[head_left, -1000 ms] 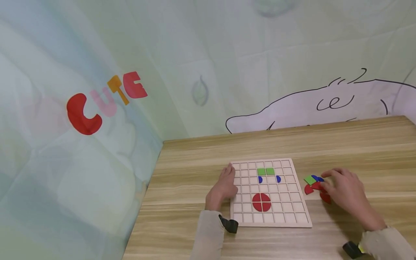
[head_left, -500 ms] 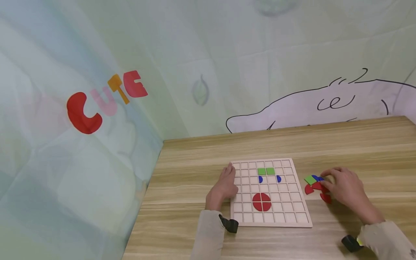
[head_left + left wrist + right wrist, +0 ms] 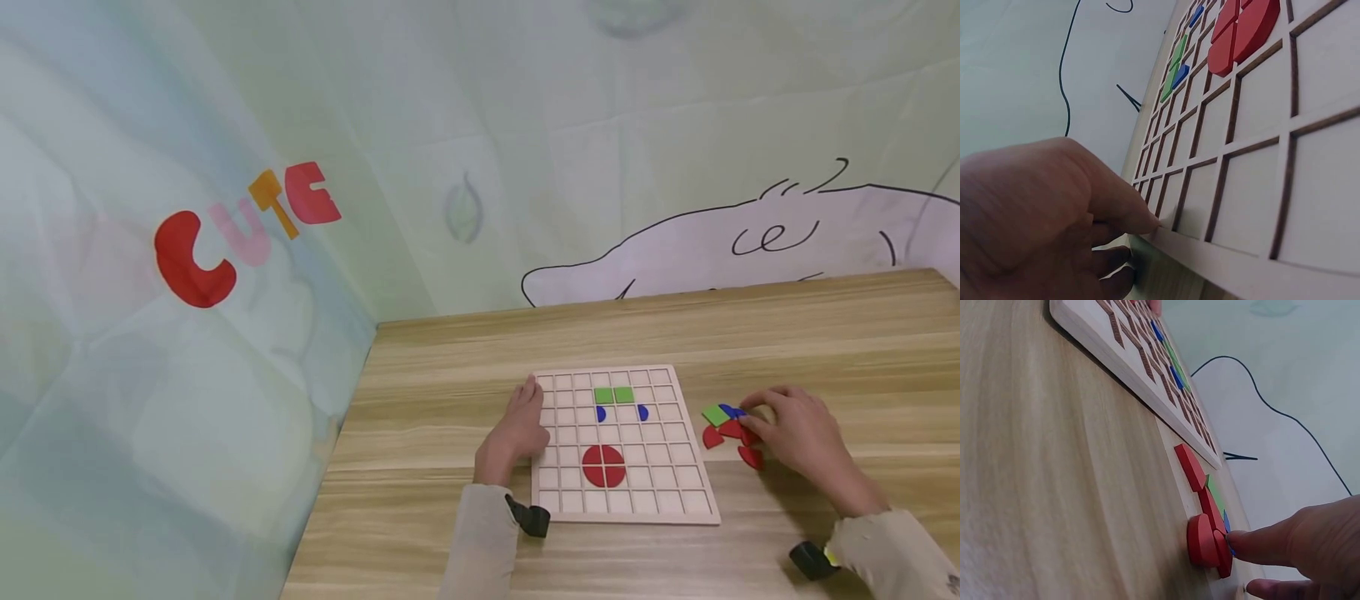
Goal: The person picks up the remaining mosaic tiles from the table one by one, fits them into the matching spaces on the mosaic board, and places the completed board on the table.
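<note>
A pale square grid board (image 3: 660,479) lies on the table. It carries two green squares (image 3: 623,395), two blue half-circles (image 3: 643,412) and a circle of red quarter pieces (image 3: 613,456). My left hand (image 3: 516,427) holds the board's left edge, thumb on the rim and other fingers beside it in the left wrist view. Right of the board, my right hand (image 3: 806,437) pinches at a blue piece (image 3: 740,413) in a small pile. Around it lie a green square (image 3: 716,415), another blue piece (image 3: 726,410) and several red quarter pieces (image 3: 750,457). The thumb partly hides the pinched piece in the right wrist view.
The wood-grain table (image 3: 435,383) extends around the board. A printed cloth (image 3: 480,167) stands along its back and left side. Black straps (image 3: 531,518) are worn at both wrists.
My right hand has shifted slightly at the pile, its thumb and forefinger now closer round the blue piece. The left hand and the board have stayed in place.
</note>
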The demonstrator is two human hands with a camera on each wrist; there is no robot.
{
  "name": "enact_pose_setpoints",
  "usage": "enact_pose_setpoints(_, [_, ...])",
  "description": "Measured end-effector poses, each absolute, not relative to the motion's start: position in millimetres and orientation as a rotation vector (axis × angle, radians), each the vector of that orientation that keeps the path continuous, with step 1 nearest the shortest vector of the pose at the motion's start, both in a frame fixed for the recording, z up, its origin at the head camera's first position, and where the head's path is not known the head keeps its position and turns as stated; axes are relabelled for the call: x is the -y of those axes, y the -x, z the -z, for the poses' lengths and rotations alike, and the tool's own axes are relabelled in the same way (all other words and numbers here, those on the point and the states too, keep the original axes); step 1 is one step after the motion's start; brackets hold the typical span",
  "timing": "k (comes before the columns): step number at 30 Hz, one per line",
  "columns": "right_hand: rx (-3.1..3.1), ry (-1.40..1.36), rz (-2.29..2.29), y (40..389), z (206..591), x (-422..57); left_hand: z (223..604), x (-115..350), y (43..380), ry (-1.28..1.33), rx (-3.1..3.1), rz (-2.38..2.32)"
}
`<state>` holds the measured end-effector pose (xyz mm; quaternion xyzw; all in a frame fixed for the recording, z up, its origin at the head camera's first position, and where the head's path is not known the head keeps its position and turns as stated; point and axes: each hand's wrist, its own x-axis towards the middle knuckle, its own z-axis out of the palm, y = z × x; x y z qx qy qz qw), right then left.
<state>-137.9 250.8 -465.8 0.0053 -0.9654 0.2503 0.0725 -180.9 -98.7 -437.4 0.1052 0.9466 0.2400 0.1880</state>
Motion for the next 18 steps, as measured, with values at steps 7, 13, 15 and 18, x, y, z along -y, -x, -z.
enact_pose_setpoints(7, [2.913, -0.053, -0.74, 138.7, 463.2, -251.2, 437.7, 98.7, 181.2, -0.288, -2.666, -0.679])
enact_pose_setpoints(13, [2.905, -0.124, -0.718, 142.5, 462.2, -253.6, 437.4, 98.3, 181.3, -0.289, -2.66, -0.686])
enact_pose_setpoints(15, [2.904, -0.13, -0.712, 143.2, 463.0, -253.8, 437.6, 98.3, 181.2, -0.29, -2.655, -0.691])
enact_pose_setpoints(18, [2.888, -0.143, -0.704, 143.4, 464.3, -254.0, 437.9, 98.5, 181.2, -0.291, -2.654, -0.694])
